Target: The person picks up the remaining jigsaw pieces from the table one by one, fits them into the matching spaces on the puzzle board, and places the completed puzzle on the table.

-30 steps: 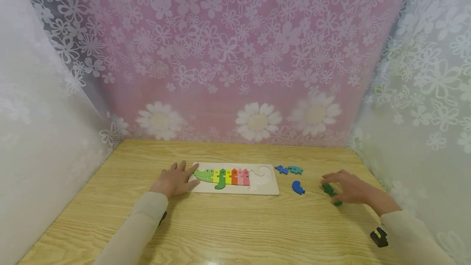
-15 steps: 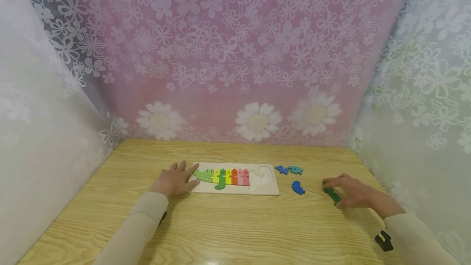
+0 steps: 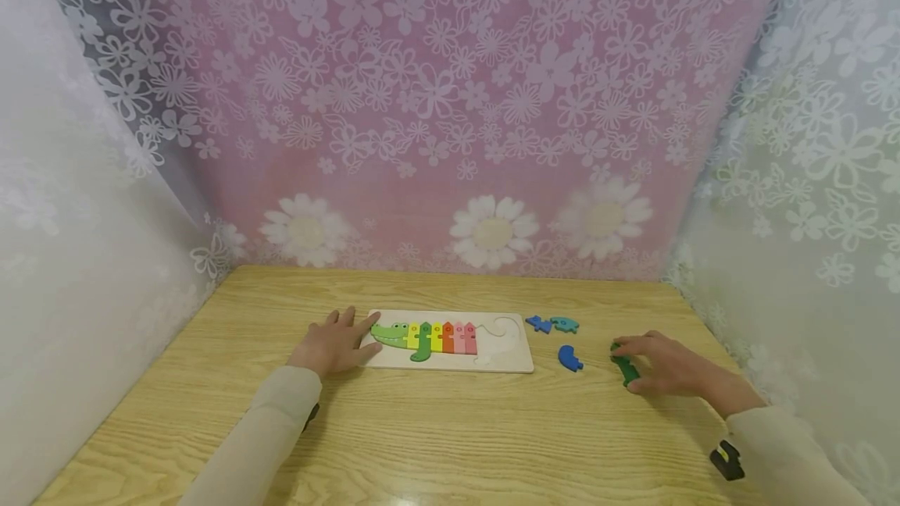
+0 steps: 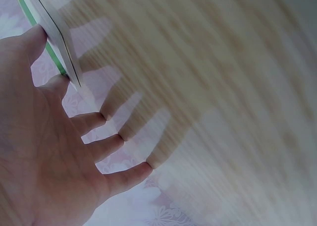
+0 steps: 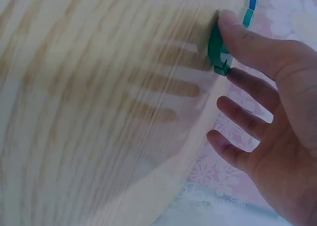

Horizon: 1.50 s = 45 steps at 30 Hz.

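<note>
A wooden crocodile puzzle board (image 3: 505, 361) lies flat on the table, its left part filled with a green head and several coloured body pieces. My left hand (image 3: 328, 346) is spread with straight fingers at the board's left end. In the left wrist view, its thumb and forefinger touch the board (image 4: 62, 35) and the other fingertips rest on the table. On the right, my right hand (image 3: 668, 365) pinches a green puzzle piece (image 3: 624, 365) between thumb and forefinger. The right wrist view has this green piece (image 5: 216, 45) at the thumb tip, the other fingers held apart.
Between board and right hand lie a curved blue piece (image 3: 569, 358), a smaller blue piece (image 3: 538, 324) and a teal piece (image 3: 565, 325). Pale recesses show at the board's right end. A pink flowered cloth (image 3: 422, 139) hangs behind the wooden table (image 3: 450, 428).
My right hand has taken the green piece between thumb and forefinger, turned it a little and shifted it slightly left. The left hand and the board have stayed where they were.
</note>
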### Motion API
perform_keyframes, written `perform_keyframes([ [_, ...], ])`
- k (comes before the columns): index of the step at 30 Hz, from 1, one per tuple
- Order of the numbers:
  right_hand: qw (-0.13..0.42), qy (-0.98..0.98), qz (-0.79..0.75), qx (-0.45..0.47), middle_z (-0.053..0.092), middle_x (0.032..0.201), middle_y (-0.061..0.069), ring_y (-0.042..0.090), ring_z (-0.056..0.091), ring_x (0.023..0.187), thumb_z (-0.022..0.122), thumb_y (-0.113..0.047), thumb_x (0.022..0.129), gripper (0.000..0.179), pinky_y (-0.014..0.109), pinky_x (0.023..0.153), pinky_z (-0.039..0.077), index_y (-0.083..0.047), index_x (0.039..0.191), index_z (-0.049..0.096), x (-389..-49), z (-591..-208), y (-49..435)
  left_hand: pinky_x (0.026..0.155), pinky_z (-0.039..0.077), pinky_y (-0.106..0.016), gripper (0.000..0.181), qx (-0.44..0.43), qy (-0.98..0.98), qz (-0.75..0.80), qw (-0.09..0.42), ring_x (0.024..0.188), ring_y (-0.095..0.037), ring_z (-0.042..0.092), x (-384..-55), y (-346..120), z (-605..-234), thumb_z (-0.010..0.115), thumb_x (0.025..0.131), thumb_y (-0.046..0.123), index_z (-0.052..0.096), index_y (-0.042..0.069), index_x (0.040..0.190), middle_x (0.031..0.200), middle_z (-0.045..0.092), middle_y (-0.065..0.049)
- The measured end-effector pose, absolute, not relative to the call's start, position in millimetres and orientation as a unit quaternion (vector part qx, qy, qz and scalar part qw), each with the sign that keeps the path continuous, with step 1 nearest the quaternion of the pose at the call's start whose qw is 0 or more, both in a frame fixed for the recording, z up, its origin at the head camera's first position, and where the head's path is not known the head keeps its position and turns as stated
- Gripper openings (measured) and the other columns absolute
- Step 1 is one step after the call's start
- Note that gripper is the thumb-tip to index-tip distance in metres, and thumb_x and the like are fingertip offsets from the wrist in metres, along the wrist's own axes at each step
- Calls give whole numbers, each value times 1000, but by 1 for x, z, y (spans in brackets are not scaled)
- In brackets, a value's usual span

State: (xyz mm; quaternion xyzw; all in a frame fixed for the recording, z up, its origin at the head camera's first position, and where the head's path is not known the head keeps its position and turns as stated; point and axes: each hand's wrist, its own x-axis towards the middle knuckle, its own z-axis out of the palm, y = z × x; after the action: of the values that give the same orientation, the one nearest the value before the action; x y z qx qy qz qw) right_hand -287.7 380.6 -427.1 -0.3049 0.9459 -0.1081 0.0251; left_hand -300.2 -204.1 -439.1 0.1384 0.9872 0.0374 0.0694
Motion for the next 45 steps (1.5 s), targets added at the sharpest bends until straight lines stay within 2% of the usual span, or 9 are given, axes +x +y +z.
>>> perform_keyframes([
  [5, 29, 949, -117, -290, 57, 144, 27, 50, 55, 120, 85, -35, 83, 59, 70, 86, 48, -6, 132, 69, -287, -428, 376, 108, 31, -84, 74, 138, 987, 37, 71, 150, -56, 33, -301, -205, -441, 38, 104, 68, 26, 29, 165, 167, 29, -27],
  [12, 4, 947, -108, -301, 63, 134, 21, 43, 58, 113, 86, -36, 83, 53, 62, 85, 52, -8, 126, 72, -290, -431, 373, 109, 30, -83, 73, 135, 988, 35, 73, 150, -55, 32, -302, -204, -440, 38, 104, 67, 26, 29, 166, 167, 29, -26],
  [17, -13, 947, -106, -302, 65, 128, 19, 42, 59, 111, 87, -37, 82, 51, 63, 86, 52, -10, 122, 75, -290, -432, 367, 110, 29, -84, 73, 135, 988, 36, 73, 150, -56, 31, -302, -205, -440, 37, 104, 67, 26, 30, 166, 167, 28, -26],
  [24, -44, 943, -91, -318, 66, 120, 14, 36, 62, 105, 88, -41, 80, 50, 57, 83, 55, -10, 118, 76, -296, -431, 357, 110, 28, -84, 74, 135, 987, 37, 76, 150, -56, 31, -302, -205, -441, 36, 104, 68, 25, 30, 166, 167, 28, -26],
  [34, -35, 942, -109, -315, 64, 123, 14, 38, 62, 109, 88, -42, 80, 54, 59, 87, 54, -9, 121, 75, -305, -423, 337, 110, 27, -84, 73, 135, 987, 42, 72, 150, -56, 30, -302, -205, -441, 37, 104, 67, 26, 29, 166, 167, 28, -26],
  [40, -20, 940, -124, -316, 63, 126, 17, 43, 60, 115, 88, -41, 81, 57, 64, 91, 53, -6, 124, 74, -308, -418, 321, 112, 23, -85, 74, 134, 986, 58, 79, 151, -57, 28, -302, -206, -440, 38, 104, 67, 26, 29, 166, 168, 27, -27],
  [45, -23, 936, -125, -329, 62, 128, 20, 42, 60, 115, 87, -39, 82, 57, 64, 92, 53, -5, 125, 73, -310, -418, 310, 114, 19, -84, 74, 136, 985, 69, 83, 152, -57, 26, -301, -207, -439, 39, 104, 67, 26, 29, 166, 169, 25, -26],
])
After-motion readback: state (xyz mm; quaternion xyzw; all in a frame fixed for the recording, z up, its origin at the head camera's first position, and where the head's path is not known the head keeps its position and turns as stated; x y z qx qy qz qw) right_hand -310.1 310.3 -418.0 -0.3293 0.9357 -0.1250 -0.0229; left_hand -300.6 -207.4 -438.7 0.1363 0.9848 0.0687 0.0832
